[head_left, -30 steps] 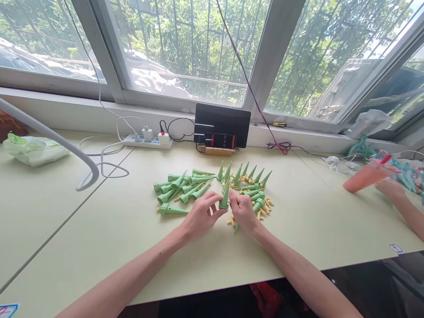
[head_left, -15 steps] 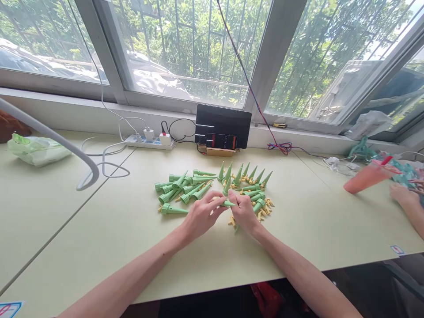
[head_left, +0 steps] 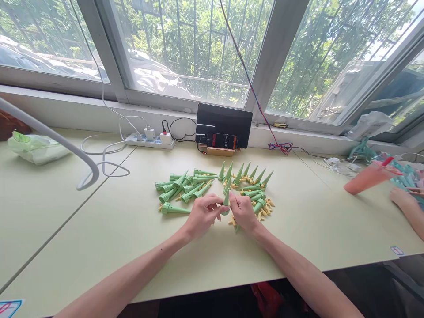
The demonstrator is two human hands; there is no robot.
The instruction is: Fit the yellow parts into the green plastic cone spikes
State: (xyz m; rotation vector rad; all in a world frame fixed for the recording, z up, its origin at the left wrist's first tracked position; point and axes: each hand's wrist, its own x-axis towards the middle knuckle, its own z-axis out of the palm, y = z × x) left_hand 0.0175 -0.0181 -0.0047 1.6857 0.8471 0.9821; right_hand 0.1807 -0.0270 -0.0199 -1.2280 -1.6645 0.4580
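Note:
A green plastic cone spike (head_left: 226,198) stands point up between my two hands. My left hand (head_left: 206,214) pinches it near its wide base. Against its right side is my right hand (head_left: 244,211), fingers curled closed; what they hold, if anything, is hidden. Several green cone spikes (head_left: 175,208) lie in a pile left of my hands. Beyond my hands, several more spikes (head_left: 238,175) stand upright in rows, small yellow pieces at their bases. Further spikes (head_left: 253,193) lie to the right, beside a scatter of small yellow plastic fittings (head_left: 265,211).
A phone (head_left: 221,140) leans on a dark tablet (head_left: 225,121) at the windowsill. A power strip (head_left: 149,140) with plugs stands left of it. At right are a tilted pink drink cup (head_left: 369,176) and another person's hand (head_left: 402,197). A white curved tube (head_left: 84,163) crosses the left side.
The held green spike has turned from lying sideways, point to the right, to upright. My left hand's fingers have shifted to its base. My right hand has barely moved.

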